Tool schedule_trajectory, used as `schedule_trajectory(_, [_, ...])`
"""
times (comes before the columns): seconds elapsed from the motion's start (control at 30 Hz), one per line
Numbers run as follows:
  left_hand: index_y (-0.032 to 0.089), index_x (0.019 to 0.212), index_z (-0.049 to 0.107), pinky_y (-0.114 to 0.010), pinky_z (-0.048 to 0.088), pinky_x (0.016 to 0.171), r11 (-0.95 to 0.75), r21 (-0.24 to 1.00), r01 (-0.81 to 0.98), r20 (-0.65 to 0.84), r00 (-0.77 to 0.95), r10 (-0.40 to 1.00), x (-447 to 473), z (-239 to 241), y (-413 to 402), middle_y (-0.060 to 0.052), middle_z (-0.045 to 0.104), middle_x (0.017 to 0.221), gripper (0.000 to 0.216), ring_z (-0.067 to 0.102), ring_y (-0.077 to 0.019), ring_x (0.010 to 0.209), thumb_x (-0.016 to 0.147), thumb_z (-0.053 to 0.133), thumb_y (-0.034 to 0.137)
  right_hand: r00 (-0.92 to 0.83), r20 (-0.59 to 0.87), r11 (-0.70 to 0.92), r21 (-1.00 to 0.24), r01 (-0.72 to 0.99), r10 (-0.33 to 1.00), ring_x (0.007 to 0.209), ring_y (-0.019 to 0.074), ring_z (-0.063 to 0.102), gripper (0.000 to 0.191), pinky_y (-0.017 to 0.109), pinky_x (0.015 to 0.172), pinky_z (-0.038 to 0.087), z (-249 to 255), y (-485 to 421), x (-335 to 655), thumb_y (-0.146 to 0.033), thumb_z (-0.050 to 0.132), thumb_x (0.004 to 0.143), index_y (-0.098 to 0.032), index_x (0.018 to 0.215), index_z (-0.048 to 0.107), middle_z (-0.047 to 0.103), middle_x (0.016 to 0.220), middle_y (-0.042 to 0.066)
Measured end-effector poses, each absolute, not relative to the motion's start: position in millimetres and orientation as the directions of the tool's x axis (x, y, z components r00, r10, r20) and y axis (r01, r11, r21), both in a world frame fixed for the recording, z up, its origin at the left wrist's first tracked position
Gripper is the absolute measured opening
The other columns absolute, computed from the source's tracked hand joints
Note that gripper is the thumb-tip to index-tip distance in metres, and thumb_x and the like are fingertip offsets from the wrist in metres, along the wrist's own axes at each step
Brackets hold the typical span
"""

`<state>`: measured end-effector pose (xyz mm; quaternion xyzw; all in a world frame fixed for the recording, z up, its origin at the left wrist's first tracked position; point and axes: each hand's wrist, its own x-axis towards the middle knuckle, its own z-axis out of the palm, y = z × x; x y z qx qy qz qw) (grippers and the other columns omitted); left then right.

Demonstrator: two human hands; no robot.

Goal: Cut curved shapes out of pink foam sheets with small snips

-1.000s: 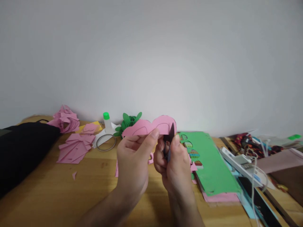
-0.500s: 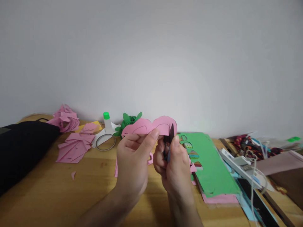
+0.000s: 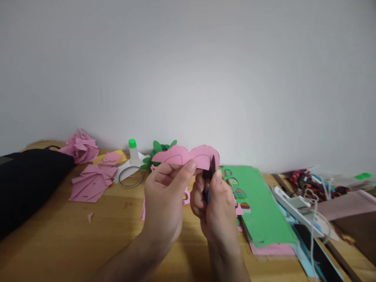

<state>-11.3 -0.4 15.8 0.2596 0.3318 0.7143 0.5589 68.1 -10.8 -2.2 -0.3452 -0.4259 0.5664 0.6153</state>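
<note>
Between the thumb and fingers of my left hand (image 3: 164,199) is a pink paper cutout (image 3: 176,153) with two rounded lobes and curved pencil-like lines drawn on it. My right hand (image 3: 219,207) is closed around dark-bladed scissors (image 3: 212,166), their point upward at the right lobe of the paper. Most of the scissor handle is hidden in my palm. Behind the cutout stands a green paper shape with leaf-like parts (image 3: 158,147). More pink paper (image 3: 186,196) lies partly hidden behind my hands.
On the left are pink paper pieces (image 3: 92,182), a ring (image 3: 131,177), a glue stick (image 3: 133,152) and a black cloth item (image 3: 32,184). At right lie a green sheet (image 3: 264,211), a power strip (image 3: 293,207), a cable and a phone (image 3: 319,254). A wall stands behind.
The left part of the pink cutout has tilted slightly and more of the green paper shows under it. Both hands keep their grip and have barely moved.
</note>
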Motion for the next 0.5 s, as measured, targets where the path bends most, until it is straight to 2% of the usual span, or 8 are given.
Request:
schedule_trajectory(0.27, [0.021,0.061,0.069,-0.02,0.033,0.037,-0.173,0.774,-0.609,0.04,-0.226,0.973,-12.3,16.4,0.0,0.004,0.067,0.054,0.022,0.05,-0.0079,0.04,0.067,0.085,0.034,-0.013,0.151,0.132,-0.902,-0.411,0.988,0.038,0.0051,0.016,0.049,0.017,0.035,0.018,-1.7,-11.7,69.1,-0.063,0.056,0.089,-0.02,0.067,0.052,0.031,0.044,-0.011])
schedule_trajectory(0.5, [0.02,0.061,0.067,-0.018,0.036,0.04,-0.188,0.744,-0.642,0.041,-0.238,0.97,-10.9,16.4,0.0,0.004,0.064,0.057,0.022,0.054,-0.0071,0.047,0.071,0.082,0.031,0.01,0.129,0.123,-0.921,-0.369,0.992,0.038,0.0055,0.017,0.05,0.017,0.034,0.02,-2.9,-12.9,69.1,-0.064,0.056,0.088,-0.02,0.066,0.053,0.028,0.045,-0.011])
